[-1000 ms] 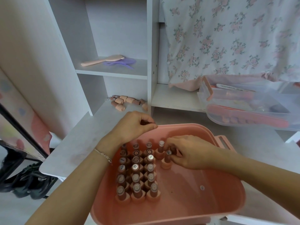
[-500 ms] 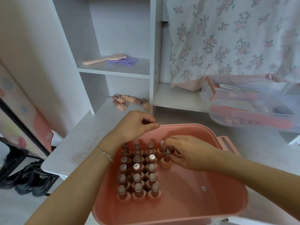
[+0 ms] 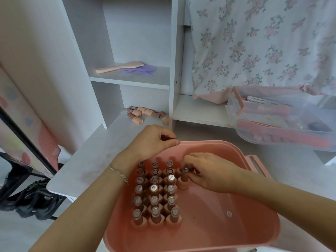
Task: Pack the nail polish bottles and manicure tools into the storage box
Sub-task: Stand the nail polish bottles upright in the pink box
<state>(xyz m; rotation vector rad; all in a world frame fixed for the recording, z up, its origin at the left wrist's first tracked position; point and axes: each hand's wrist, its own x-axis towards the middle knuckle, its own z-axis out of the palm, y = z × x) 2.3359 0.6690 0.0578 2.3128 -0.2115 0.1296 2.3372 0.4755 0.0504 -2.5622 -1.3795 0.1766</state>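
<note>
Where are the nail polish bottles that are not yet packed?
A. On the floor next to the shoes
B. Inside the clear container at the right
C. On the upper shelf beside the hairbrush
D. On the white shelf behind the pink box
D: the loose bottles lie on their sides on the white shelf, behind the pink box.

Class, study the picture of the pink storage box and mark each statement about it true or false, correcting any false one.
1. The bottles in the pink storage box stand upright in rows. True.
2. The right hand rests flat on the table. False: its fingers pinch a bottle at the start of a fourth row.
3. The left hand grips something dark. True.
4. No bottles remain outside the box. False: several loose bottles lie on the lower shelf.
5. A hairbrush lies on the upper shelf. True.
</note>
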